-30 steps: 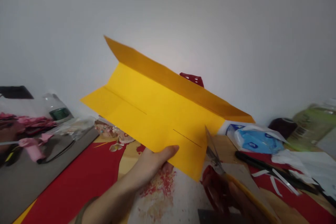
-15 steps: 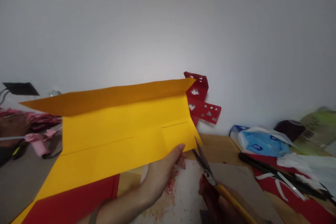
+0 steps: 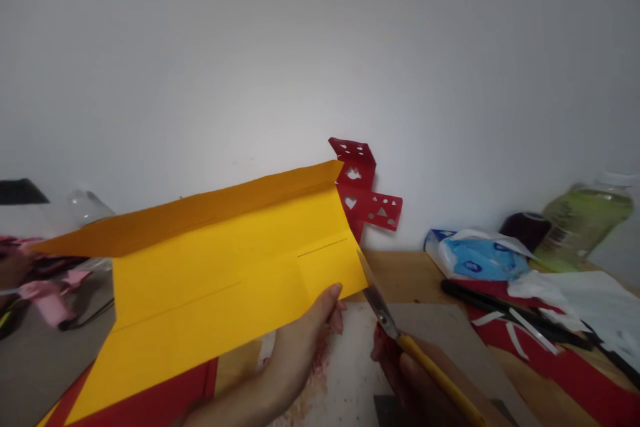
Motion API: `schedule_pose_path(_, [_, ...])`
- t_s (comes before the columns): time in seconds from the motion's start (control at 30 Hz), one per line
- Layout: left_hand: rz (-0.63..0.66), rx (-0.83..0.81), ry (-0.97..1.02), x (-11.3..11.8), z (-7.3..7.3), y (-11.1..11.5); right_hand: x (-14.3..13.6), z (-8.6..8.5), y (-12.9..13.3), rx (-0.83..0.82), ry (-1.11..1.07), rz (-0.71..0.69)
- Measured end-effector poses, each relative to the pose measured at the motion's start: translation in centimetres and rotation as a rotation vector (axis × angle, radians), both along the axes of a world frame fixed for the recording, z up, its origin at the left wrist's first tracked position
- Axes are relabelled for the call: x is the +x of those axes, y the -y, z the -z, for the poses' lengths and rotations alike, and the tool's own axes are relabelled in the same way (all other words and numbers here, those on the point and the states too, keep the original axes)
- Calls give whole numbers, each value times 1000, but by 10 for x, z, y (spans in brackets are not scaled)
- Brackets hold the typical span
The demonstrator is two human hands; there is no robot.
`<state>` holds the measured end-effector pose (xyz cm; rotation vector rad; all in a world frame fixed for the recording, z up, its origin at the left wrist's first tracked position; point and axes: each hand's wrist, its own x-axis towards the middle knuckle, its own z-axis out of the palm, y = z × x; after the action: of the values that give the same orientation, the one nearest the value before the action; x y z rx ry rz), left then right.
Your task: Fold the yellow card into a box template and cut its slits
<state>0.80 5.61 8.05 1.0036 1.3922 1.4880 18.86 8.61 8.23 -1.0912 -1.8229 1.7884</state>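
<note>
A large sheet of yellow card [image 3: 200, 280] is held up in the air, its far edge folded over in a long strip. Two straight dark lines cross it. My left hand [image 3: 310, 330] pinches its lower right edge, thumb on top and fingers beneath. My right hand [image 3: 410, 367] grips a pair of scissors [image 3: 383, 313] with yellow handles. Their blades look nearly closed, with the tip at the card's right edge; whether they bite into it I cannot tell. Part of my right hand is dark and blurred.
A red cut-out card [image 3: 355, 193] with shaped holes leans on the wall behind. To the right are a blue tissue pack [image 3: 485, 257], a tilted bottle of greenish liquid [image 3: 583, 220], red paper [image 3: 565, 373] and white strips. A pink object [image 3: 53, 300] lies left.
The scissor blades have come together from a wider opening. The yellow card has tilted, its left end lower, and the view has shifted slightly to the right.
</note>
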Motion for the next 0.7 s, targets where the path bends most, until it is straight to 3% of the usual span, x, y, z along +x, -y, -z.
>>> schedule_pose_path(0.17, [-9,8,-58,1,-5,1,-3,12,5,44,11,33])
schedule_pose_path(0.43, [-41,-12,-162,0,-9,4,-5,13,2,110,38,72])
schedule_pose_path(0.7, [-32,-7,-115,1,-8,4,-6,12,2,163,32,94])
